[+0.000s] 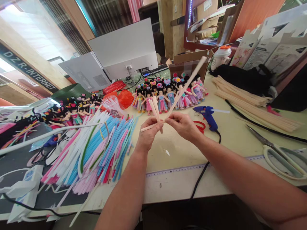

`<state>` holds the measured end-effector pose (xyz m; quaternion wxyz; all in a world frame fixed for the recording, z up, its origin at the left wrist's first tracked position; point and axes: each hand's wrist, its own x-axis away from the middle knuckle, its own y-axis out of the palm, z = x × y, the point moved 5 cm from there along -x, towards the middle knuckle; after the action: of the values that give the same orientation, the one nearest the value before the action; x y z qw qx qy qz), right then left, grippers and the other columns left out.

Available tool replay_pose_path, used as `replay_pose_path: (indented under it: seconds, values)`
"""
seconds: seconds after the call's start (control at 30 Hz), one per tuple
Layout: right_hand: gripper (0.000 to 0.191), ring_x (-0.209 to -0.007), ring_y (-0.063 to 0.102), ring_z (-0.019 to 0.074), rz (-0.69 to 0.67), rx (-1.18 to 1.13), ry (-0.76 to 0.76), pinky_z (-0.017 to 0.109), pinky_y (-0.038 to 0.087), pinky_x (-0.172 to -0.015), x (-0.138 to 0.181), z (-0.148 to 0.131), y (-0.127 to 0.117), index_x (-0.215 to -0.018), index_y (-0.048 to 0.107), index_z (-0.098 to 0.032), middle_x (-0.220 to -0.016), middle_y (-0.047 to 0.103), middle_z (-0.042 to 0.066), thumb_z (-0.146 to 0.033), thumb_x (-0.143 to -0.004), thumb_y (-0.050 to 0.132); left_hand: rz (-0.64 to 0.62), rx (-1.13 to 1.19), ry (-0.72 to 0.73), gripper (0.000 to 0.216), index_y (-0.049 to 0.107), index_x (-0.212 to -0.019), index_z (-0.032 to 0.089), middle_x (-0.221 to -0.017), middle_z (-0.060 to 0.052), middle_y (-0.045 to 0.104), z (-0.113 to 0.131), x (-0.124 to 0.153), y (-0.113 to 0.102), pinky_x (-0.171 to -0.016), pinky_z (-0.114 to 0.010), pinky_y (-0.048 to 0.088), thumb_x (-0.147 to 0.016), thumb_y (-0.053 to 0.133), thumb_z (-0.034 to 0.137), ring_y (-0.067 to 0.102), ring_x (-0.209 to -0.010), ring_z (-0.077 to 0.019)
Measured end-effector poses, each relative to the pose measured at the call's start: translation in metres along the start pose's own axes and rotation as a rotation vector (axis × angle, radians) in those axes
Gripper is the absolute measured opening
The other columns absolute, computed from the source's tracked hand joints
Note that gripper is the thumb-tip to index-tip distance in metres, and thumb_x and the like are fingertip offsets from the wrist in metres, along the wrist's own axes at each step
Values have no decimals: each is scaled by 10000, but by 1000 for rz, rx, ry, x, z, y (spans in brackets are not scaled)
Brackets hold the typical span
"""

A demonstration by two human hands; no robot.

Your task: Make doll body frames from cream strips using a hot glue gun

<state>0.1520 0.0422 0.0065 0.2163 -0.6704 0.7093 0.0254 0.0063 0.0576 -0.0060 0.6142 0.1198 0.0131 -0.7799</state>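
Note:
Above the middle of the table, my left hand point(150, 131) is closed around several cream pipe cleaners point(155, 110), which cross and fan out upward. My right hand point(181, 125) pinches the lower end of a long cream pipe cleaner point(189, 84) that slants up to the right. The fingertips of both hands almost meet where the pieces come together; how they join there is hidden. Beyond the hands stand rows of small pipe-cleaner dolls point(161, 99) in coloured skirts. A blue glue gun point(208, 116) lies to the right of my right hand.
Coloured pipe cleaners point(96, 150) lie heaped at left, near a white power strip point(26, 191). Scissors point(278, 150) and bundled cream pipe cleaners point(259, 108) lie at right. A ruler strip point(177, 170) runs along the front. A monitor point(124, 48) stands behind.

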Motion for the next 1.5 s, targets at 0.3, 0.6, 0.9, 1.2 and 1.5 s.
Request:
replay_pose_path:
  seconds: [0.3, 0.6, 0.9, 1.2, 1.5]
  values:
    - [315, -535, 336, 91, -100, -127, 130, 264, 266, -509, -1, 5, 2, -615, 542, -179, -559, 404, -44, -466, -737, 592, -15, -191, 63, 160, 655, -753, 201, -670, 23, 583, 4, 1, -3, -649, -274, 397, -705, 742, 327, 506, -664, -123]
    - [208, -549, 340, 98, -77, -226, 217, 255, 269, -498, -2, 16, 5, -620, 529, -196, -582, 411, -40, -364, -717, 604, -15, -332, 180, 126, 614, -759, 204, -775, 8, 580, 10, 5, 2, -698, -283, 402, -751, 701, 294, 522, -741, -142]
    - [247, -513, 351, 90, -94, -245, 236, 253, 266, -485, 0, 10, 4, -608, 541, -193, -544, 425, -44, -410, -710, 600, -19, -443, 316, 113, 604, -786, 208, -839, -16, 593, 15, 5, 1, -764, -314, 437, -799, 663, 303, 552, -819, -167]
    - [212, -506, 363, 89, -146, -228, 264, 257, 268, -500, -4, 19, 5, -583, 493, -197, -535, 437, -47, -372, -677, 568, -44, -602, 508, 37, 639, -834, 217, -877, -47, 634, 26, 10, 8, -839, -358, 446, -830, 627, 251, 577, -898, -197]
    - [195, -551, 354, 108, -40, -128, 124, 269, 271, -529, -2, 12, 4, -671, 495, -201, -584, 411, -43, -369, -765, 520, 49, -467, 238, 189, 599, -823, 205, -827, -13, 607, 15, 8, 4, -696, -296, 425, -749, 705, 344, 542, -763, -156]
